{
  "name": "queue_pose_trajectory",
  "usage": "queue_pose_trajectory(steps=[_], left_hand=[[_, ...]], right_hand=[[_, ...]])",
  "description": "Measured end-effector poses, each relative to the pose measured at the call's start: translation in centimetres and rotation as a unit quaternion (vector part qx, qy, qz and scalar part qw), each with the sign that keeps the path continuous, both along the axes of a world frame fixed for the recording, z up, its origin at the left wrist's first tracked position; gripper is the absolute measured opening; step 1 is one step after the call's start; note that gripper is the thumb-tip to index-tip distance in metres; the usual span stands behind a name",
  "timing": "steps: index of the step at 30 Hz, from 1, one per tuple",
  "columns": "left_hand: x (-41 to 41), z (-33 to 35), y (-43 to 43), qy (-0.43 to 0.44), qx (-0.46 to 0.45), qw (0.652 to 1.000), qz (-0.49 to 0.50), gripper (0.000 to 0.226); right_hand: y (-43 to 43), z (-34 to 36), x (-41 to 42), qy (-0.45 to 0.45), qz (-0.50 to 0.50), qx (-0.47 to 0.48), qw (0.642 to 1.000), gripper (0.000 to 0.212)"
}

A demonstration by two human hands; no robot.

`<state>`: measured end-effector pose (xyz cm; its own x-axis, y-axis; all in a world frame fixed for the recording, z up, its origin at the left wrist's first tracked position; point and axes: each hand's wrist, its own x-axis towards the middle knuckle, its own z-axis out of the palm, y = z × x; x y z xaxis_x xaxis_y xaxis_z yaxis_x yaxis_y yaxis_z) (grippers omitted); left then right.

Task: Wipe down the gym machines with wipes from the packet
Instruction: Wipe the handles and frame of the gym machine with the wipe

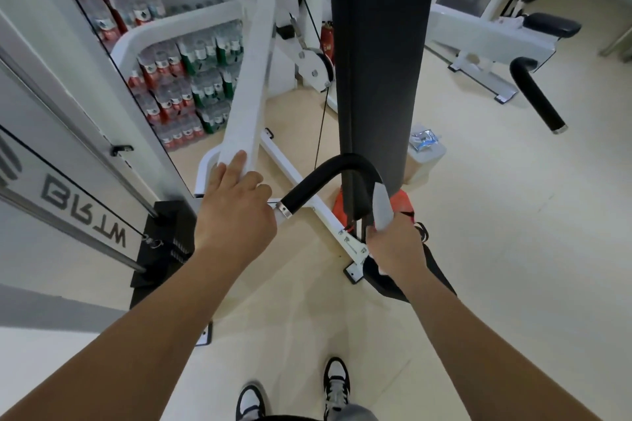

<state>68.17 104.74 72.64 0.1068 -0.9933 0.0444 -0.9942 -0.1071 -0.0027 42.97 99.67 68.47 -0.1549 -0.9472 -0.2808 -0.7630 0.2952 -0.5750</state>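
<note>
Right hand fist closed on a white wipe. The wipe sticks up out of the fist and lies flat against the right side of the curved black foam handle. Left hand holds the lower end of the white bar, just beside the handle's metal collar: index finger straight along the bar, other fingers curled over its edge, thumb hidden. The handle arcs from the collar over to the wipe and crosses in front of a tall black upright pad. Packet is not in hand. It sits on a pale block on the floor, behind the pad and to its right, well apart from both hands. An orange item shows at the pad's base, too hidden to tell what it is. Something black and bag-like lies under the right wrist. Black weight stack with cable is left of the left hand. Beyond the white bar are stacked packs of water bottles. Second white machine at top right, with its own black grip. Two black-and-white shoes at the bottom edge.
</note>
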Motion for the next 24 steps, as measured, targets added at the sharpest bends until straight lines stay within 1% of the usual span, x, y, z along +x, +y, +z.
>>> queue_pose_trajectory(steps=[2, 4, 7, 9, 11, 13, 15, 17, 19, 20, 21, 23, 24], left_hand=[[0.0, 0.0, -0.1, 0.001, -0.004, 1.0, 0.003, 0.056], [-0.1, -0.1, -0.1, 0.0, -0.008, 1.0, 0.005, 0.051], [-0.1, -0.2, -0.2, 0.0, -0.01, 1.0, 0.005, 0.045], [-0.1, -0.2, -0.1, 0.003, -0.011, 1.0, 0.009, 0.044], [-0.1, -0.1, -0.1, 0.005, -0.011, 1.0, 0.012, 0.043], [-0.2, 0.0, -0.1, 0.005, -0.009, 1.0, 0.015, 0.043], [-0.2, 0.1, -0.1, 0.008, -0.006, 1.0, 0.017, 0.043], [-0.2, 0.2, -0.1, 0.01, -0.002, 1.0, 0.016, 0.042], [-0.2, 0.3, 0.0, 0.008, 0.002, 1.0, 0.012, 0.043], [-0.2, 0.3, 0.1, 0.006, 0.001, 1.0, 0.011, 0.043], [-0.2, 0.3, 0.1, 0.005, 0.0, 1.0, 0.012, 0.043], [-0.1, 0.3, 0.1, 0.009, -0.002, 1.0, 0.012, 0.042], [-0.1, 0.3, 0.1, 0.012, -0.005, 1.0, 0.012, 0.041]], right_hand=[[1.2, -1.2, -1.0, 0.004, -0.009, 0.043, 0.999, 0.02], [1.3, -1.4, -1.4, -0.02, -0.022, 0.069, 0.997, 0.021], [-0.4, 0.1, -0.4, -0.032, -0.025, 0.064, 0.997, 0.027], [-2.7, 1.4, 1.1, -0.044, -0.016, 0.021, 0.999, 0.022], [-5.3, 2.5, 3.0, -0.023, 0.013, -0.031, 0.999, 0.014], [-7.2, 3.2, 4.6, 0.035, 0.056, -0.081, 0.994, 0.016], [-8.1, 3.2, 5.5, 0.113, 0.116, -0.138, 0.977, 0.02], [-7.8, 3.1, 5.4, 0.193, 0.181, -0.189, 0.946, 0.036], [-7.0, 2.4, 4.6, 0.28, 0.261, -0.255, 0.888, 0.063], [-6.4, 2.1, 4.1, 0.302, 0.294, -0.282, 0.862, 0.079], [-5.9, 2.1, 3.7, 0.306, 0.32, -0.29, 0.848, 0.096], [-5.0, 2.5, 2.7, 0.278, 0.369, -0.239, 0.854, 0.13], [-4.9, 2.9, 2.2, 0.245, 0.392, -0.202, 0.863, 0.141]])
